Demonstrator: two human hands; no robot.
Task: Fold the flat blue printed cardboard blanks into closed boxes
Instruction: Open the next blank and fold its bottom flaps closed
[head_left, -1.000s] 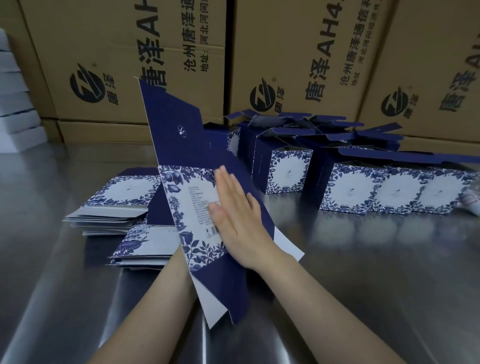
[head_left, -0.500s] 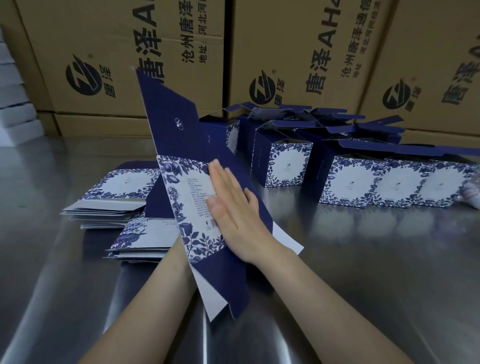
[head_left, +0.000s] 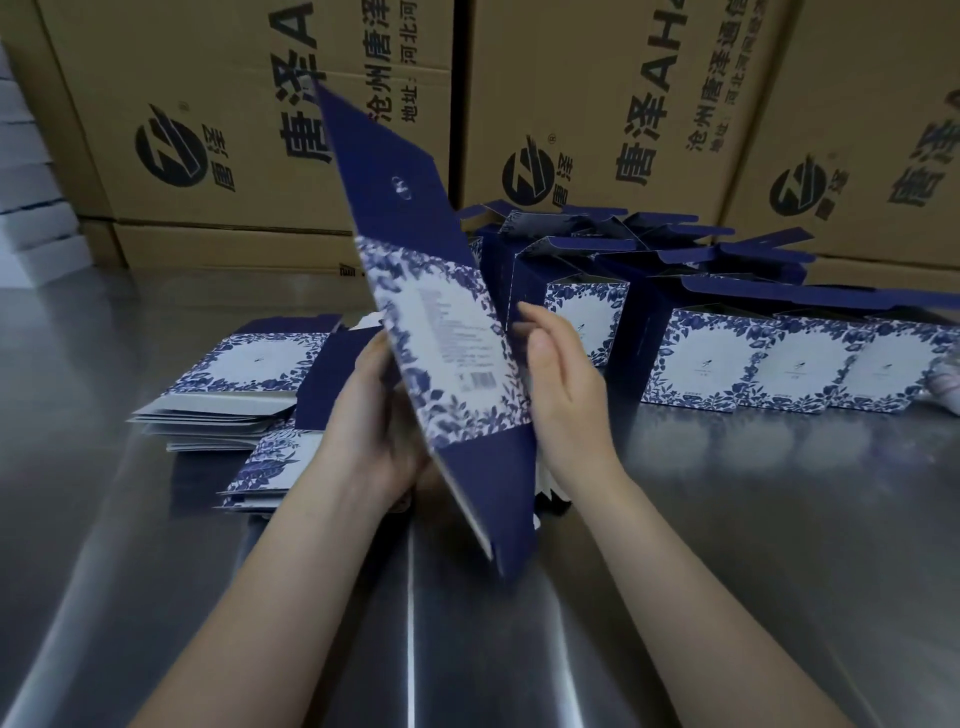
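Note:
A flat blue printed blank (head_left: 447, 358) stands tilted almost on edge above the steel table (head_left: 727, 519), its plain dark flap pointing up and away. My left hand (head_left: 371, 421) holds it from the left, fingers hidden behind the card. On the blank's right edge my right hand (head_left: 563, 387) presses with nearly straight fingers, thumb towards me. Two stacks of flat blanks (head_left: 228, 374) lie to the left. Folded boxes (head_left: 727, 364) with open top flaps stand in rows at the back right.
Large brown shipping cartons (head_left: 649, 104) wall off the back of the table. A stack of white boxes (head_left: 31, 218) sits at the far left. A pale object (head_left: 948, 384) pokes in at the right edge. Bare steel lies in front and to the right.
The blank has been lifted off the table and turned more upright. My right hand slid from flat on its printed face to its right edge. My left hand has come into view.

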